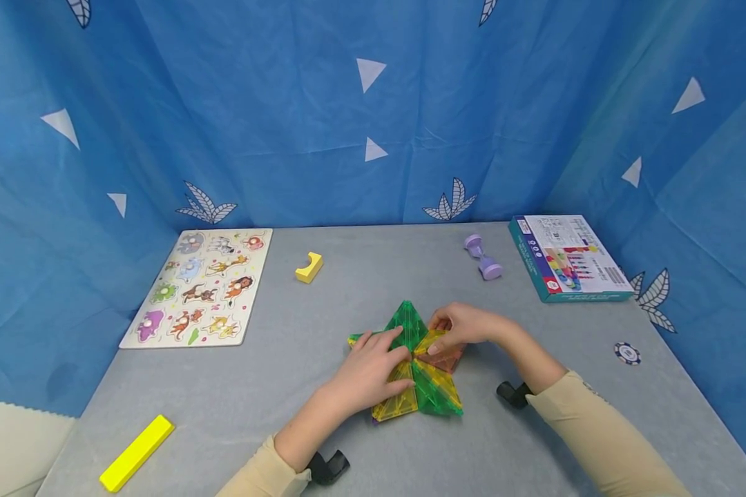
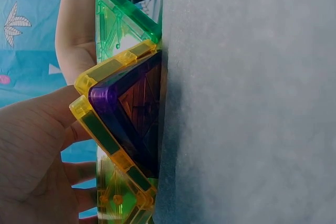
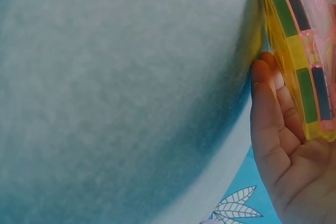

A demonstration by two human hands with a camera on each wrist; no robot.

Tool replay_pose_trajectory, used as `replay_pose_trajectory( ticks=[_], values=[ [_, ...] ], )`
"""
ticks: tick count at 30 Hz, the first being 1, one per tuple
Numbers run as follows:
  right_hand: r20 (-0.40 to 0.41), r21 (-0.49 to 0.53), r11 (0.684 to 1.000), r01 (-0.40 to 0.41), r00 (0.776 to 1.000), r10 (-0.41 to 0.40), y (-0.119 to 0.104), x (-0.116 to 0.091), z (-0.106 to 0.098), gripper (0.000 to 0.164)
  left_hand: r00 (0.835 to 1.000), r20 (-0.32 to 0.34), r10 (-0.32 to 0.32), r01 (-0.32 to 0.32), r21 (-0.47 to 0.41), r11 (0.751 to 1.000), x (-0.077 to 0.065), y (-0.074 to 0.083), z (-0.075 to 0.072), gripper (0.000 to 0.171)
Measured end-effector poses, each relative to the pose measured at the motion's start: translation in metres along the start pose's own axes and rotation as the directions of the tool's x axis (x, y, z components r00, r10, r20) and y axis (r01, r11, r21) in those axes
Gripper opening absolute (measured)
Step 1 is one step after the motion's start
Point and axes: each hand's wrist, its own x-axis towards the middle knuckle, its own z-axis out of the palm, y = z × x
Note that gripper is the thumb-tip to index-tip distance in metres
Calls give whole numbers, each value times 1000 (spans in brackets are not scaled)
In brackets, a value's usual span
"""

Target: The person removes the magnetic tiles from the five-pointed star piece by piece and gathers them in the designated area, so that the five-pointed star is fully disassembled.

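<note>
A star-like shape of translucent magnetic tiles lies on the table, with a green tile (image 1: pixel 408 320) at its far point and another green tile (image 1: pixel 432 395) at the near side. My left hand (image 1: pixel 369 373) rests with spread fingers over its left part, beside a yellow tile (image 1: pixel 395 407). Under the yellow edges, a purple tile (image 2: pixel 105 97) shows in the left wrist view. With thumb and fingers, my right hand (image 1: pixel 470 324) pinches a yellow tile (image 3: pixel 290 45) on the right side, which lies against a reddish tile (image 1: pixel 449 360).
An animal peg puzzle board (image 1: pixel 208 286) lies at the back left. A yellow arch block (image 1: pixel 309 268) and a purple hourglass (image 1: pixel 483 257) are behind the tiles. To the right are a toy box (image 1: pixel 573 257) and a chip (image 1: pixel 627 353); a yellow bar (image 1: pixel 137 453) lies front left.
</note>
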Motion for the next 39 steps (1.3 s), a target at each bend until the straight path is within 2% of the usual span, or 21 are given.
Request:
replay_pose_trajectory(
  ticks=[7, 16, 23, 32, 39],
  values=[
    [-15, 32, 999, -21, 1000, 21, 2, 1, 1, 42, 1000, 10, -9, 8, 7, 1000, 0, 1, 0, 31],
    [6, 115, 992, -44, 999, 44, 9, 2, 2, 43, 1000, 12, -3, 3, 1, 1000, 0, 1, -3, 31],
    [-24, 128, 989, -74, 997, 78, 5, 2, 3, 42, 1000, 13, 1, -1, 9, 1000, -1, 1, -3, 32],
    [-83, 173, 970, -171, 979, 187, 7, 1, 4, 42, 1000, 7, 3, -3, 1, 1000, 0, 0, -3, 31],
    [-68, 225, 962, -153, 983, 172, 9, 0, 2, 46, 1000, 3, 8, -8, -4, 1000, 0, 0, -2, 32]
  ],
)
